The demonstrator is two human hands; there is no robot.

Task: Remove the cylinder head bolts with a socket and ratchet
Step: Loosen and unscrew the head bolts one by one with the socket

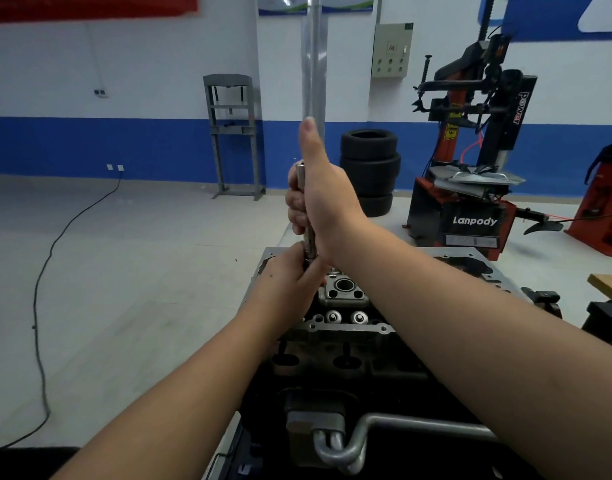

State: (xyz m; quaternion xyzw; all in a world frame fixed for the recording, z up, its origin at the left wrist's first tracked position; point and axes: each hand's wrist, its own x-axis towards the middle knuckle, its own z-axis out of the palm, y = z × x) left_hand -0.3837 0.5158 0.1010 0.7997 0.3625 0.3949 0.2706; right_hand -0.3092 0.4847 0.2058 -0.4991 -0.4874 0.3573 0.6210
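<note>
Cylinder head (pixel 346 306), grey cast metal with round ports and two shiny valve caps, sits low at centre on the engine block. Both hands hold the ratchet (pixel 306 209), which stands upright over the far edge: the right hand (pixel 318 202) wraps the handle, thumb up, likely for leverage, while the left hand (pixel 294 275) grips its base, probably steadying the socket on a hidden bolt.

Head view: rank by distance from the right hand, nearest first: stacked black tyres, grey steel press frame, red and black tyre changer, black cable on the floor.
From the right hand:
1. Stacked black tyres, just behind it to the right.
2. Grey steel press frame, back left by the wall.
3. Red and black tyre changer, farther right.
4. Black cable on the floor, far left.
</note>
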